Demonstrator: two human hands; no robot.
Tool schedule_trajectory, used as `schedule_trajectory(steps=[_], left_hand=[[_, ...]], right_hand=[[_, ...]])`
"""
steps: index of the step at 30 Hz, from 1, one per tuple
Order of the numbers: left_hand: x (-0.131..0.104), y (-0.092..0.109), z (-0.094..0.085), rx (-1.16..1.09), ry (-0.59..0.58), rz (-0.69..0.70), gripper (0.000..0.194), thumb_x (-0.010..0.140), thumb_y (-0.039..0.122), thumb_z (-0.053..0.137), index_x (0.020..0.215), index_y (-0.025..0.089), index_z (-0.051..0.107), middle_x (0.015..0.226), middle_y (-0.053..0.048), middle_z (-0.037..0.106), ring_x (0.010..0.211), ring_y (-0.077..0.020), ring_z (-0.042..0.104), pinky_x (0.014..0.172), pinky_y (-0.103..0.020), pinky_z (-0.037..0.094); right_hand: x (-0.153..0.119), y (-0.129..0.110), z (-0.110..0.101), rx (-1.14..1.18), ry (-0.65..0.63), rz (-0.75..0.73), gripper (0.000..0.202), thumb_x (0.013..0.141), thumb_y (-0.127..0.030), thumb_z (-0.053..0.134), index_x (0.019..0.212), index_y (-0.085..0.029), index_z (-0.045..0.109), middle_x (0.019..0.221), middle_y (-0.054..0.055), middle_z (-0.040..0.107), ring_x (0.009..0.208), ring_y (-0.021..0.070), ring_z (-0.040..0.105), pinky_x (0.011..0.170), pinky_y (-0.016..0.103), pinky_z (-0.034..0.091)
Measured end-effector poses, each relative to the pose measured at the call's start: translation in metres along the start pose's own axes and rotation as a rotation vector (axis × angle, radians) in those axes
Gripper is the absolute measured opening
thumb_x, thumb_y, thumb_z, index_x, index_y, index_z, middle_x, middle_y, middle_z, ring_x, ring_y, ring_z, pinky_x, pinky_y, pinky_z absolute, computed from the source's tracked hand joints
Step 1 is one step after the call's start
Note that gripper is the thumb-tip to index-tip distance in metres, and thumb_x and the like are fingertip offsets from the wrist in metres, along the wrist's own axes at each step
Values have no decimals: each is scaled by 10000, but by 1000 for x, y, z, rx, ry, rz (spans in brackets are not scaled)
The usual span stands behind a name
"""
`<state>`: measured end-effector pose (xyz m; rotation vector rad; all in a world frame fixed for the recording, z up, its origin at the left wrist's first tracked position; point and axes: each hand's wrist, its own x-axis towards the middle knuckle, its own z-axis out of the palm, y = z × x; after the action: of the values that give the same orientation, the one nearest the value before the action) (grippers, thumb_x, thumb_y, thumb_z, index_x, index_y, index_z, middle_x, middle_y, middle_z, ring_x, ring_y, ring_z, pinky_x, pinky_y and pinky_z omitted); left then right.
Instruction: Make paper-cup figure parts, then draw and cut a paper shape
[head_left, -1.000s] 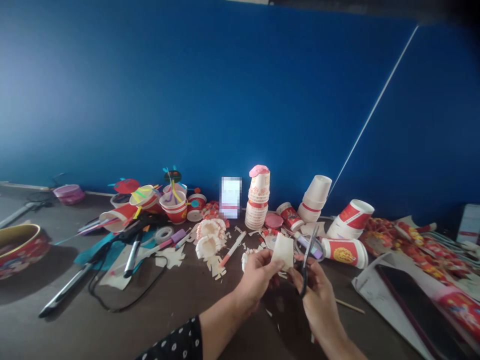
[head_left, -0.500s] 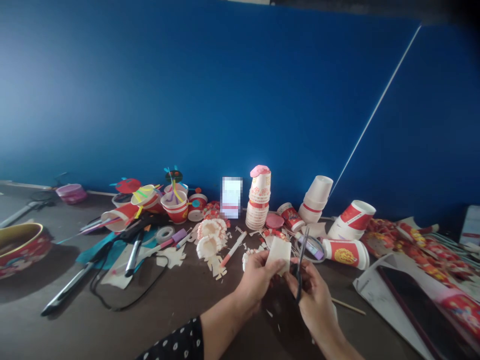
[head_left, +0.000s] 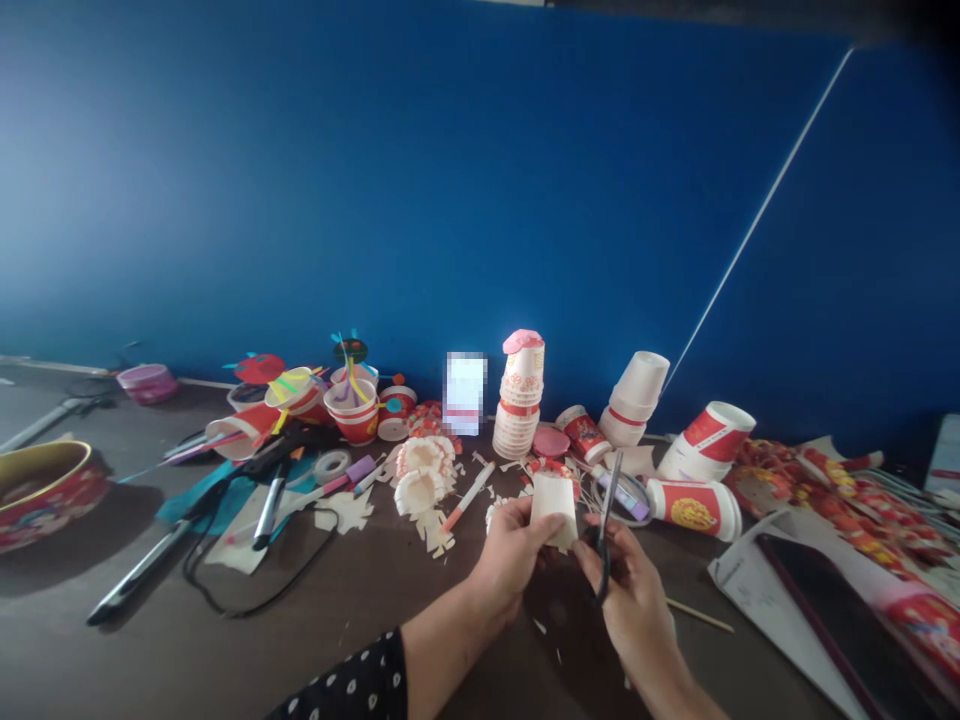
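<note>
1. White, roughly four-sided paper piece (head_left: 553,500) in the grip of left hand (head_left: 510,555), thumb across its face, above dark brown table (head_left: 360,600). Could crease or buckle under too hard a pinch.
2. Gripping black-handled metal scissors (head_left: 602,555) in right hand (head_left: 634,585), blades pointing away, just beside the paper piece. Cannot tell whether parted. Could nick left thumb or fingers if swung inward.
3. Right fingertips near the lower right corner; hard to tell whether touching. Could pull the edge askew if brushed, spoiling any cut.
4. Just beyond the blades, translucent rounded item with purple part (head_left: 628,497); to its right, red-and-white paper cup with gold emblem (head_left: 694,510), on its side. Could get knocked or set rolling by a forward sweep.
5. Small white scraps (head_left: 540,627) below. Could hide any dropped trimming.
</note>
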<state>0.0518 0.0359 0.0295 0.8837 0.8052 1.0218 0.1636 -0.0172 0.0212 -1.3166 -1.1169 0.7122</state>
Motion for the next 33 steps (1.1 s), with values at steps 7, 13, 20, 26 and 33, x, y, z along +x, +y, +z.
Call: schedule_trajectory(steps=[7, 13, 20, 26, 33], left_hand=[[5, 9, -6, -24, 62, 118, 205, 618, 298, 636, 694, 114, 590, 530, 1, 550, 390, -50, 398, 392, -180, 264], [7, 13, -6, -3, 98, 198, 140, 644, 254, 595, 650, 123, 545, 466, 33, 487, 371, -43, 365, 379, -174, 253], [8, 16, -5, 3, 113, 219, 136, 644, 243, 584, 607, 127, 523, 448, 37, 466, 372, -44, 356, 374, -174, 253], [9, 15, -7, 19, 100, 203, 141, 642, 250, 583, 623, 121, 530, 470, 29, 484, 374, -46, 359, 368, -176, 247], [8, 15, -7, 54, 83, 209, 141, 652, 234, 575, 593, 121, 515, 433, 41, 443, 378, -43, 341, 382, -178, 228]], right_hand=[[-2, -8, 2, 67, -170, 72, 299, 700, -395, 631, 914, -195, 569, 553, -25, 583, 522, 135, 531, 500, 215, 432], [-6, -14, 3, 158, -307, 152, 295, 690, -422, 636, 861, -190, 571, 563, -32, 539, 521, 115, 485, 491, 211, 388], [-6, -11, 1, 151, -398, 154, 336, 688, -462, 623, 863, -182, 565, 540, -45, 488, 476, 95, 418, 451, 209, 319], [-5, -9, -1, 147, -421, 155, 353, 691, -461, 625, 887, -176, 559, 534, -54, 459, 466, 81, 383, 436, 200, 282], [-3, -5, -3, 140, -429, 168, 336, 705, -455, 616, 880, -178, 543, 505, -68, 425, 453, 79, 380, 435, 198, 293]])
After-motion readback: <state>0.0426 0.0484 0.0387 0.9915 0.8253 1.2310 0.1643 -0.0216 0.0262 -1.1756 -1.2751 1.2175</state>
